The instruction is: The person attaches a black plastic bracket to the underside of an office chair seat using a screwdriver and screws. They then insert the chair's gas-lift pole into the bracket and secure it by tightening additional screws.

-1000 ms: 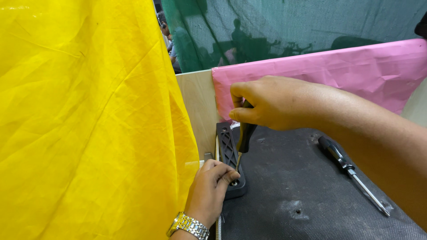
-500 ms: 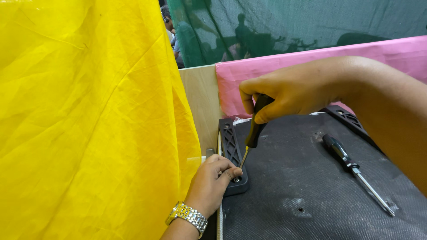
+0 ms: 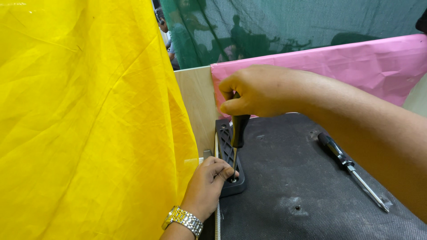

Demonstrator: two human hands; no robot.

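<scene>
At the lower centre of the frame, the left hand [image 3: 209, 184], wearing a metal wristwatch [image 3: 183, 220], is curling its fingers against the near end of a black ribbed plastic part [image 3: 227, 153] lying on the dark counter [image 3: 302, 186]. Above it, the right hand [image 3: 258, 91] is closing in a fist around the dark handle of an upright screwdriver [image 3: 236, 142], its tip sitting in the part's near hole. A second screwdriver [image 3: 351, 171] is lying at right. Yellow cloth [image 3: 84, 120] is hiding the left side.
</scene>
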